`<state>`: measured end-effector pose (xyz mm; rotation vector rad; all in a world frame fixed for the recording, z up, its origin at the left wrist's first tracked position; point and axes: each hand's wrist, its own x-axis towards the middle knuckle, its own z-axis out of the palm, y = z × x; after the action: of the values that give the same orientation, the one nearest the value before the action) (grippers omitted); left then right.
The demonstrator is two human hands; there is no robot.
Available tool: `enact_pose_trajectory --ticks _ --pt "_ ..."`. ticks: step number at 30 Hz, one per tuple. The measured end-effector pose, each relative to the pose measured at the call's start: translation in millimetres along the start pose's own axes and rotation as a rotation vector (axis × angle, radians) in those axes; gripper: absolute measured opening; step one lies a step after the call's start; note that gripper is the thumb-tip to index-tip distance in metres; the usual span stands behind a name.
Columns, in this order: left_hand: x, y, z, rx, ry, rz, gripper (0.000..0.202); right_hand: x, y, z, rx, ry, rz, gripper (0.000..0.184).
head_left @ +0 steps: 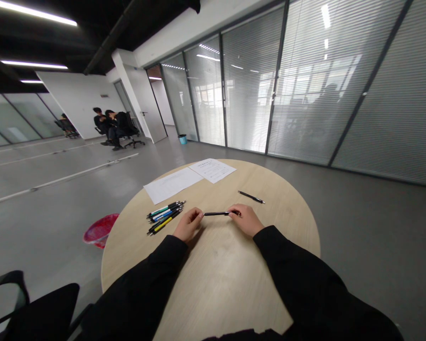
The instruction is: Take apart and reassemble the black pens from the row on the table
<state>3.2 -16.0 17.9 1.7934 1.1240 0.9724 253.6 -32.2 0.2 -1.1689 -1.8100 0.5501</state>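
A black pen (216, 213) is held level just above the round wooden table (287, 213), one end in each hand. My left hand (188, 225) pinches its left end with fingers closed. My right hand (244, 219) is closed round its right end. Both arms wear black sleeves. A second black pen (251, 197) lies on the table beyond my right hand. Several pens (165, 215) in green, blue, yellow and black lie side by side to the left of my left hand.
Two white paper sheets (172, 183) (213, 169) lie at the table's far edge. A pink basket (100, 229) stands on the floor at left. A black chair (31, 308) is at lower left. People sit on chairs (115, 125) far back. Glass walls with blinds run along the right.
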Motion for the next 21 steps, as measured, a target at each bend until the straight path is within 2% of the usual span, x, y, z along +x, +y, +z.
enact_pose_trajectory --ticks 5,10,16,21 --pt "1.0 -6.4 0.2 -0.104 -0.030 0.005 0.031 0.1 0.0 0.1 0.011 0.003 0.004 0.014" --pt "1.8 -9.9 0.6 -0.097 0.011 0.003 0.032 -0.2 -0.7 0.1 0.018 0.001 0.002 0.014" --pt "1.5 -8.3 2.0 -0.013 0.068 -0.089 0.049 -0.6 -1.1 -0.3 0.020 0.003 -0.004 0.013" --pt "0.5 -5.7 0.9 0.068 0.060 -0.113 0.057 -1.2 0.1 0.2 0.017 0.002 -0.006 0.015"
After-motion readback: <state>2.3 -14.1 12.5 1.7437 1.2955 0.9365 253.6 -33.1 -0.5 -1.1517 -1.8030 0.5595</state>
